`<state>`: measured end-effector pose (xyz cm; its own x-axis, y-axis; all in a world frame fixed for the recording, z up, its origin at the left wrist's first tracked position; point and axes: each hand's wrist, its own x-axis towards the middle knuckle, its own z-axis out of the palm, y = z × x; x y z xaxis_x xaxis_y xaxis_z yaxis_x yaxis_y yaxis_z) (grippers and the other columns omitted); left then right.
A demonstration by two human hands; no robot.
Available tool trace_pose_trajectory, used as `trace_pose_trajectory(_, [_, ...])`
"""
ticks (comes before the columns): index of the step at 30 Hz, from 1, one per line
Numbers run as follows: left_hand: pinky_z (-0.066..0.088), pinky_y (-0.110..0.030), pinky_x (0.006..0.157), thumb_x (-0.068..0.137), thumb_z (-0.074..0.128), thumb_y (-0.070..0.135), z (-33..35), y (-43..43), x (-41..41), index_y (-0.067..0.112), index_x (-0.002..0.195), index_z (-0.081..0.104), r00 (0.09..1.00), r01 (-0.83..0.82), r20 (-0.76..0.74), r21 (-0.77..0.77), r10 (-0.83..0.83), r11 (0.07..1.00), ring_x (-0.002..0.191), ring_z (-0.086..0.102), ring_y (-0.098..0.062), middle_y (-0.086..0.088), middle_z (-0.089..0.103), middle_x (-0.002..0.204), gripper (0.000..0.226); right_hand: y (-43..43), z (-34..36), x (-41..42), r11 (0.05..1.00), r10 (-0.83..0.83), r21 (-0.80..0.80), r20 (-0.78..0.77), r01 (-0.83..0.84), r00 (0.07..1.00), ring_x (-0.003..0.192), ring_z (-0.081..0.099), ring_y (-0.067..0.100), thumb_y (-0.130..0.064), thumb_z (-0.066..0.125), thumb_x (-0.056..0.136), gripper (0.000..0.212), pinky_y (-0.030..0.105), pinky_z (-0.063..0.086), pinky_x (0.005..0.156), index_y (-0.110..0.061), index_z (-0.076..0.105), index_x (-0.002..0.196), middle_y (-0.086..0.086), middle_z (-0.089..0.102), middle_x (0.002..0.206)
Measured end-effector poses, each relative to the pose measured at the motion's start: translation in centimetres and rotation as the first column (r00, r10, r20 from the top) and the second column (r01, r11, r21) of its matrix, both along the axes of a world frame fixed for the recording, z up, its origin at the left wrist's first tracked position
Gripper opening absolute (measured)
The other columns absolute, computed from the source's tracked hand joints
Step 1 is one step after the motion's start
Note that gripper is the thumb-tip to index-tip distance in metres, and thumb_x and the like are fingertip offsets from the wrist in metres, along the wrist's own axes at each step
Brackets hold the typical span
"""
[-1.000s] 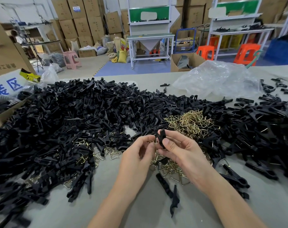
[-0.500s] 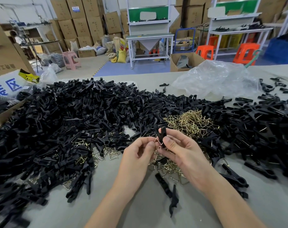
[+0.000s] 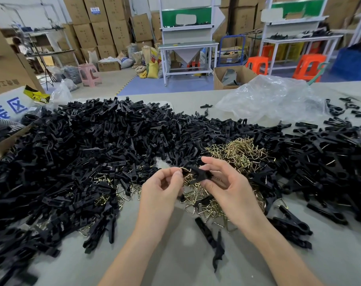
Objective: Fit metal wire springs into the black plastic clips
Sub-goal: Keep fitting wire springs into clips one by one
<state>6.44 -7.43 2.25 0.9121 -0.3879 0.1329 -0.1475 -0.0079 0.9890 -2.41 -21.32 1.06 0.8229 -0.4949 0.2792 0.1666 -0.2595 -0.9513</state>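
My right hand (image 3: 227, 186) pinches a black plastic clip (image 3: 200, 175) between thumb and forefinger, held level above the table. My left hand (image 3: 164, 187) pinches a brass-coloured wire spring (image 3: 182, 169) at the clip's left end, touching it. Below both hands lies a heap of loose wire springs (image 3: 237, 153). A large pile of black clip parts (image 3: 82, 153) covers the table to the left and behind, and more black clips (image 3: 330, 157) lie to the right.
Two loose clip halves (image 3: 211, 240) lie on the grey table (image 3: 175, 265) between my forearms. A crumpled clear plastic bag (image 3: 274, 100) sits at the back right. A cardboard box (image 3: 2, 141) stands at the left edge. Shelves, cartons and stools fill the room behind.
The clip in my right hand has turned from upright to lying level, pointing left. My left hand now holds a spring at its end.
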Motion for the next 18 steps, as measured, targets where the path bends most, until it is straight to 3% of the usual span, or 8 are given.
trace_pose_trajectory(9, [0.044,-0.011,0.055,0.096,0.064,0.021,-0.01,-0.10,-0.08,0.014,0.082,0.070,0.998,0.051,-0.048,0.038,-0.049,0.998,0.053,0.053,-0.002,0.008,0.060,0.055,0.017,-0.03,-0.52,-0.05,0.996,-0.023,-0.091,-0.028,0.020,0.999,0.116,0.063,-0.004,-0.003,0.071,0.091,0.061,0.018,0.049,0.103,-0.057,0.061,0.119,-0.024,0.069,0.115])
trace_pose_trajectory(18, [0.049,-0.016,0.058,0.092,0.066,0.027,-0.23,-0.13,-0.04,0.027,0.070,0.073,0.991,0.057,-0.124,0.041,-0.052,0.998,0.056,0.056,-0.005,0.006,0.063,0.058,0.023,-0.08,-0.87,-0.04,0.984,-0.051,-0.170,-0.025,0.046,0.998,0.113,0.062,-0.009,-0.002,0.071,0.092,0.060,0.007,0.045,0.097,-0.054,0.061,0.122,-0.029,0.067,0.116])
